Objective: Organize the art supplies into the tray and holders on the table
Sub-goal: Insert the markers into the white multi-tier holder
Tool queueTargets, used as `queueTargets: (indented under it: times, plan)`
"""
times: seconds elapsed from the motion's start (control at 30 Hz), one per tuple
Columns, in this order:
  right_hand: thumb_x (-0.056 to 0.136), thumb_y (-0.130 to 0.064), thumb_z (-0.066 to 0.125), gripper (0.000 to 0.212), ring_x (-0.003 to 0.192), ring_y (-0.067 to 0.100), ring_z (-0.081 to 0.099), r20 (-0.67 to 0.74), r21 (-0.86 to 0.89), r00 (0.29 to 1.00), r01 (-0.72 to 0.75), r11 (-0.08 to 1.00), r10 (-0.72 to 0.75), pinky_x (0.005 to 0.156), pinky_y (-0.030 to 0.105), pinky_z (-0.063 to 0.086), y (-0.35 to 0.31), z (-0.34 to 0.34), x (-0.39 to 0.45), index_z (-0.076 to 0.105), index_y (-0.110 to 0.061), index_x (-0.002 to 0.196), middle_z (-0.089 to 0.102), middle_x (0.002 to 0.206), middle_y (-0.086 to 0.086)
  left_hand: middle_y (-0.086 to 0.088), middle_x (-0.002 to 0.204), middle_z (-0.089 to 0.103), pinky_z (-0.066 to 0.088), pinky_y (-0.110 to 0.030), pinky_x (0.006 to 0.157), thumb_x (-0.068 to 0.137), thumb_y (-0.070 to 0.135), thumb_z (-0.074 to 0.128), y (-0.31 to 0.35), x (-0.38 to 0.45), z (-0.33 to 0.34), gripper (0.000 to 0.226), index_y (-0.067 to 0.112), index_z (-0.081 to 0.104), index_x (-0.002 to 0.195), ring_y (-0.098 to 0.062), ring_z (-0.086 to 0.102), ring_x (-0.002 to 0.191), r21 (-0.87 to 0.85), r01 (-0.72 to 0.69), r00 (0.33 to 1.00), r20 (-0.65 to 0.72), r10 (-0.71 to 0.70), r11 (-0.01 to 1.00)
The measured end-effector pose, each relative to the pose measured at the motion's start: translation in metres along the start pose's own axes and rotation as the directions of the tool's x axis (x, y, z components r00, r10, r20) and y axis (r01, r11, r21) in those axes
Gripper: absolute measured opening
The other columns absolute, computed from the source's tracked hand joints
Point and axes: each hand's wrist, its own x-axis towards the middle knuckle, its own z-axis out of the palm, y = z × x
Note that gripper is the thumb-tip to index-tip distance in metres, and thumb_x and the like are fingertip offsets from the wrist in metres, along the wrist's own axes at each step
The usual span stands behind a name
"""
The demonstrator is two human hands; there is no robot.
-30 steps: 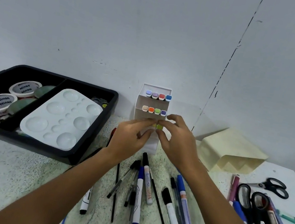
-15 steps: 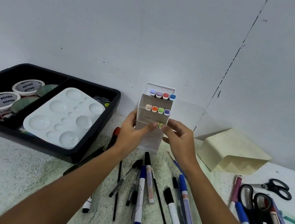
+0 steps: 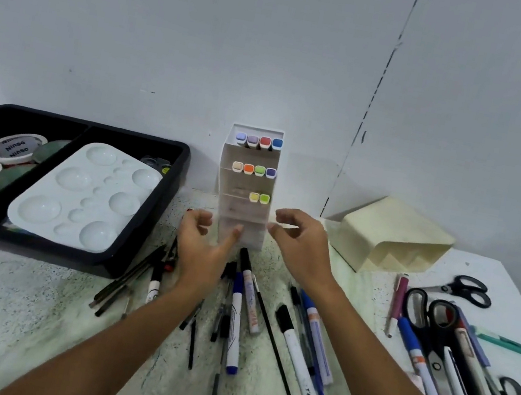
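A speckled white bench [image 3: 6, 309] is set against a pale grey wall [image 3: 178, 26]. At ten o'clock a black tray [image 3: 175, 161] is seen, in which a white palette [image 3: 85, 197] and lidded tubs [image 3: 15, 147] are held. At twelve o'clock a white tiered marker holder [image 3: 241, 221] is stood upright, its upper tiers filled with markers [image 3: 253, 169]. A cream holder [image 3: 395, 236] is laid on its side at two o'clock. Loose pens [image 3: 236, 318] are scattered at six o'clock, scissors [image 3: 465, 290] at three. The left hand [image 3: 200, 244] and right hand [image 3: 300, 242] are held on either side of the holder's base, fingers loosely spread, nothing gripped.
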Motion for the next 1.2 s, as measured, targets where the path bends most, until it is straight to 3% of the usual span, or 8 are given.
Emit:
queueTargets:
  times: [0.1, 0.2, 0.4, 0.5, 0.57, 0.73, 0.9, 1.2]
  plan:
    - [0.089, -0.012, 0.065, 0.016, 0.084, 0.010, 0.065, -0.032, -0.113, 0.999, -0.003, 0.994, -0.001, 0.078, 0.027, 0.053, 0.026, -0.028, -0.025, 0.071, -0.012, 0.104, 0.070, 0.095, -0.004, 0.001, 0.087, 0.053, 0.039, -0.020, 0.071, 0.084, 0.018, 0.069, -0.018, -0.030, -0.001, 0.016, 0.016, 0.054, 0.089, -0.015, 0.050, 0.081, 0.127, -0.305, 0.952, 0.079, 0.297, 0.944]
    - [0.088, -0.010, 0.060, 0.020, 0.095, 0.019, 0.064, -0.147, -0.349, 0.988, -0.017, 0.937, -0.037, 0.084, 0.029, 0.048, 0.056, -0.073, -0.047, 0.072, -0.008, 0.103, 0.071, 0.100, 0.003, 0.004, 0.084, 0.057, 0.041, -0.021, 0.075, 0.083, 0.021, 0.061, -0.012, -0.048, 0.020, 0.007, 0.014, 0.061, 0.083, -0.013, 0.052, 0.083, 0.124, -0.638, 0.740, 0.374, 0.559, 0.760]
    - [0.088, -0.025, 0.056, 0.042, 0.134, 0.044, 0.036, -0.133, -0.806, 0.991, -0.108, 0.582, 0.001, 0.110, 0.060, 0.024, 0.100, -0.138, -0.073, 0.061, -0.009, 0.126, 0.053, 0.137, 0.018, -0.010, 0.150, 0.040, 0.018, -0.050, 0.118, 0.090, 0.050, 0.051, -0.014, -0.074, 0.085, 0.054, 0.019, 0.056, 0.133, -0.032, 0.016, 0.148, 0.169, -0.868, 0.374, 0.841, 0.391, 0.467]
    - [0.097, -0.042, 0.036, 0.059, 0.146, 0.037, 0.012, -0.066, -0.871, 0.990, -0.118, 0.477, 0.123, 0.115, 0.058, 0.000, 0.110, -0.142, -0.076, 0.034, -0.012, 0.148, 0.027, 0.157, 0.010, -0.003, 0.163, 0.007, 0.000, -0.055, 0.119, 0.086, 0.076, 0.018, -0.016, -0.073, 0.083, 0.081, 0.029, 0.028, 0.152, -0.023, -0.014, 0.149, 0.286, -0.868, 0.366, 0.921, 0.133, 0.406]
    - [0.091, -0.041, 0.034, 0.059, 0.145, 0.037, 0.017, -0.037, -0.881, 0.994, -0.083, 0.466, 0.107, 0.113, 0.062, 0.004, 0.114, -0.136, -0.078, 0.046, -0.009, 0.139, 0.030, 0.156, 0.009, 0.001, 0.163, 0.004, -0.005, -0.049, 0.120, 0.080, 0.083, 0.007, -0.016, -0.067, 0.073, 0.092, 0.029, 0.020, 0.154, -0.017, -0.016, 0.148, 0.297, -0.864, 0.365, 0.926, 0.097, 0.407]
    - [0.085, -0.020, 0.044, 0.027, 0.133, 0.033, 0.042, 0.077, -0.799, 0.992, 0.118, 0.590, -0.095, 0.113, 0.057, 0.018, 0.112, -0.110, -0.091, 0.068, -0.010, 0.095, 0.062, 0.118, 0.006, 0.005, 0.162, 0.009, -0.005, -0.036, 0.121, 0.071, 0.093, 0.026, -0.018, -0.053, 0.048, 0.107, 0.026, 0.015, 0.154, -0.007, -0.009, 0.148, 0.285, -0.776, 0.398, 0.913, 0.087, 0.563]
    - [0.087, -0.009, 0.056, 0.031, 0.124, 0.024, 0.053, 0.095, -0.461, 0.981, 0.196, 0.866, -0.171, 0.100, 0.038, 0.048, 0.103, -0.109, -0.103, 0.067, -0.008, 0.115, 0.057, 0.134, 0.009, 0.008, 0.160, 0.018, 0.007, -0.036, 0.122, 0.063, 0.090, 0.048, -0.009, -0.044, 0.039, 0.110, 0.028, 0.025, 0.152, -0.003, 0.000, 0.148, 0.251, -0.700, 0.453, 0.880, 0.143, 0.669]
    - [0.095, -0.022, 0.056, 0.033, 0.125, 0.018, 0.050, 0.229, -0.524, 0.965, 0.232, 0.819, -0.126, 0.111, 0.029, 0.032, 0.097, -0.110, -0.110, 0.062, -0.014, 0.126, 0.063, 0.126, 0.003, 0.008, 0.160, 0.017, -0.003, -0.033, 0.120, 0.060, 0.096, 0.038, -0.012, -0.049, 0.042, 0.112, 0.028, 0.032, 0.150, -0.006, -0.001, 0.148, 0.278, -0.716, 0.441, 0.891, 0.107, 0.640]
